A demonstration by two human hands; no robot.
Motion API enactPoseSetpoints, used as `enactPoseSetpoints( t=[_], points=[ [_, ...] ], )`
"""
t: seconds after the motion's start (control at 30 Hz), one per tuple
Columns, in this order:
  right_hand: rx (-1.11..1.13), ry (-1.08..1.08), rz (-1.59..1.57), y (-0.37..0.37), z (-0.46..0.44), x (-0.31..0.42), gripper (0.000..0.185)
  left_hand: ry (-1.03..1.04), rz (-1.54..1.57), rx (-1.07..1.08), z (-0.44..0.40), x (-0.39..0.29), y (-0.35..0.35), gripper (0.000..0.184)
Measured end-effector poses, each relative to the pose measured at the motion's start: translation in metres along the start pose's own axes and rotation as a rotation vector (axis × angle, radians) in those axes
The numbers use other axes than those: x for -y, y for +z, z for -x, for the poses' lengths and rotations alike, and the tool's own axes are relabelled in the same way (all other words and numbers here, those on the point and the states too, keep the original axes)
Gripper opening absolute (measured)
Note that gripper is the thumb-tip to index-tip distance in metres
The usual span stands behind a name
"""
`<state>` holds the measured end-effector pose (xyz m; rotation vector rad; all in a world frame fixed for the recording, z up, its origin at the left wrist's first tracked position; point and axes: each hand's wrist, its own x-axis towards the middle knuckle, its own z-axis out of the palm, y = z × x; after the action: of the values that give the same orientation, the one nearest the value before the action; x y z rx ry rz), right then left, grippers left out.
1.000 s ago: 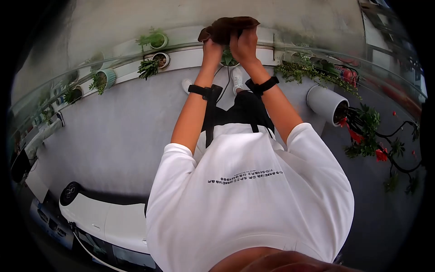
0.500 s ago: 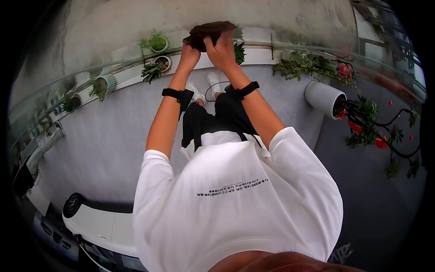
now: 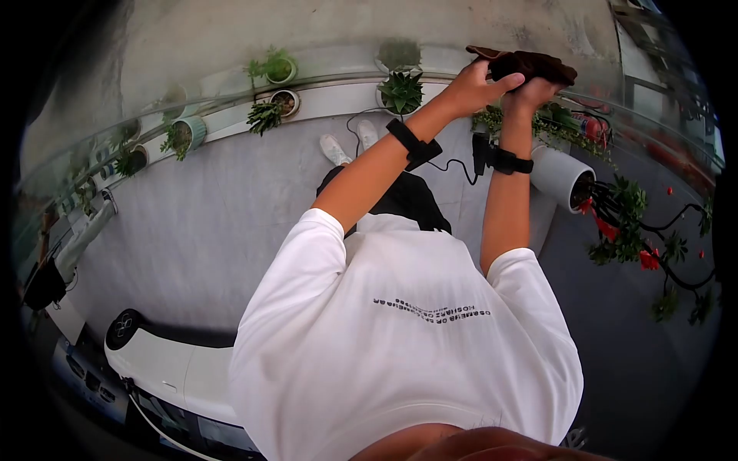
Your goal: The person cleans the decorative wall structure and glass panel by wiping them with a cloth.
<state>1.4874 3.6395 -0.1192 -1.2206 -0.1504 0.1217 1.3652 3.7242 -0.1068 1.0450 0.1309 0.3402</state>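
Observation:
A dark brown cloth (image 3: 534,66), folded and bunched, is stretched between my two hands at the upper right. My left hand (image 3: 475,86) grips its left end, the thumb laid along the near side and the other fingers partly hidden by the cloth. Lower on the cloth, my right hand (image 3: 530,95) has its fingers closed around the right part. Both arms reach out in front of a smooth glass-like pane, which mirrors the plants; whether the cloth touches it I cannot tell. Each wrist wears a black strap with a small device.
Potted plants, such as a spiky green one (image 3: 401,94) and a small pot (image 3: 284,103), line the ledge (image 3: 330,101). A large white pot (image 3: 565,178) with red-flowered branches (image 3: 626,223) lies to the right. A black cable (image 3: 465,170) hangs near my legs. At lower left is a white car (image 3: 181,369).
Both hands have moved to the right with the cloth, from above my feet to near the large white pot. The spiky plant that they partly covered now shows fully.

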Motion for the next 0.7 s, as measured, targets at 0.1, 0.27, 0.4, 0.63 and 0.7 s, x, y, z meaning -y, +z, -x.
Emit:
enactPoseSetpoints(
  t=[0.1,0.27,0.4,0.63,0.7],
  points=[
    [-0.101,0.2,0.093,0.044,0.056,-0.037,0.038,-0.039,-0.221,-0.182,0.028,0.031,-0.049,0.055],
    [0.414,0.403,0.251,0.105,0.149,-0.099,0.036,-0.087,-0.134,-0.652,0.104,0.025,-0.155,0.04],
    [0.815,0.319,0.248,0.162,0.184,-0.108,0.029,0.117,-0.048,-0.991,0.143,-0.015,-0.203,0.039],
    [1.041,0.302,0.41,0.155,0.158,-0.068,0.034,0.09,0.215,-0.956,0.124,-0.008,-0.178,0.047],
    [0.961,0.153,0.409,0.129,0.142,-0.045,0.036,0.014,0.276,-0.848,0.102,0.009,-0.141,0.051]
  ],
)
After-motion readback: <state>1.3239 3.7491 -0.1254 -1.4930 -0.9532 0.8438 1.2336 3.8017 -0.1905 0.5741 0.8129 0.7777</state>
